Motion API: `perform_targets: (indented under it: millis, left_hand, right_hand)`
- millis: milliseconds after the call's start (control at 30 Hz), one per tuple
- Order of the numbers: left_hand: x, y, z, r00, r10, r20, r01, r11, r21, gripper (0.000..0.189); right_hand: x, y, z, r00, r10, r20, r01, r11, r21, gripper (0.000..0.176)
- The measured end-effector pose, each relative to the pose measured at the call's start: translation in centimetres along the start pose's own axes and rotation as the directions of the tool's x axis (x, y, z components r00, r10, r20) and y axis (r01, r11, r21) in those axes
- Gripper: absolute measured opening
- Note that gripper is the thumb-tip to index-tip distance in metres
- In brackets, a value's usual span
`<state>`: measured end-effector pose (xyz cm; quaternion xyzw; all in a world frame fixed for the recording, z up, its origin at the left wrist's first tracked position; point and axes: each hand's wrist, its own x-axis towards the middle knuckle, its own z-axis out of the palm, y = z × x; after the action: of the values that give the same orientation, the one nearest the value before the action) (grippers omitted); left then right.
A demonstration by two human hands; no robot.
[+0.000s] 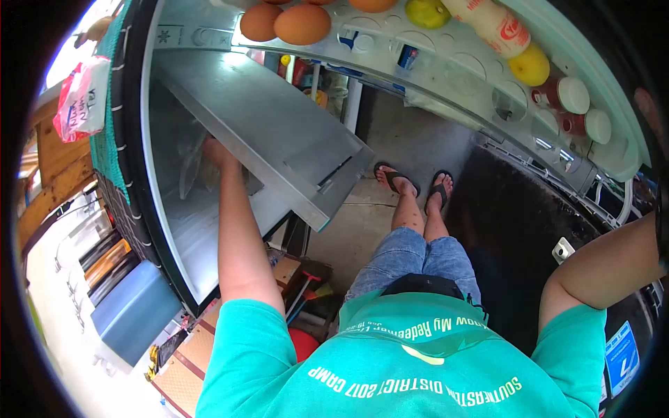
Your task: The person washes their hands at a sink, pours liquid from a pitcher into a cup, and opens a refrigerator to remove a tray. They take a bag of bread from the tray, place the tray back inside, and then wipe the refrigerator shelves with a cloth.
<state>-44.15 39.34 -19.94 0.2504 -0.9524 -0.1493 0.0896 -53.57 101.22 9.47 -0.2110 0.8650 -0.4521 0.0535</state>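
Observation:
My left arm reaches into the freezer compartment (209, 237) of an open fridge. My left hand (217, 153) is under the edge of a tilted grey freezer flap (265, 118), beside a clear plastic bag (189, 164). Its fingers are mostly hidden, so whether they grip the bag does not show. My right arm bends out past the right edge of the view. Only a dim bit of my right hand (648, 111) seems to show by the outer side of the fridge door (592, 59); its fingers cannot be made out.
Door shelves hold several brown eggs (302, 25), a yellow-green fruit (427, 12), a yellow fruit (529, 66), a small drink bottle (495, 28) and white-capped jars (573, 95). A blue box (132, 313) stands left, outside the fridge. My sandalled feet (397, 180) are on the floor.

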Motion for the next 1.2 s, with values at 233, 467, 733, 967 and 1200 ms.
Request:
perform_targets:
  millis: [233, 467, 733, 967, 1200]
  left_hand:
    - [4.2, -6.5, 1.6, 0.95, -0.09, 0.3, 0.306, 0.063, -0.95, 0.033]
    - [-1.3, -1.1, -3.2, 0.893, -0.437, 0.113, 0.191, 0.139, -0.972, 0.035]
    - [-2.6, 1.5, -4.5, 0.816, -0.577, -0.012, -0.091, -0.109, -0.99, 0.033]
    - [-8.3, 5.4, -3.1, 0.801, -0.515, -0.307, -0.1, 0.391, -0.915, 0.032]
    - [-12.6, 5.4, -2.1, 0.966, -0.175, -0.19, 0.05, 0.848, -0.527, 0.022]
  right_hand:
    - [0.5, 0.6, -0.3, 1.0, -0.021, -0.01, 0.02, 0.996, -0.09, 0.045]
    - [0.5, 1.8, -0.7, 0.997, -0.075, 0.024, 0.077, 0.987, -0.143, 0.044]
    - [0.3, -0.4, -0.1, 0.996, 0.081, -0.035, -0.083, 0.996, -0.044, 0.05]
    - [0.1, 0.4, 0.0, 0.999, 0.024, -0.031, -0.024, 1.0, -0.01, 0.046]
    - [0.4, -1.3, 1.3, 0.997, 0.072, -0.038, -0.078, 0.981, -0.18, 0.042]
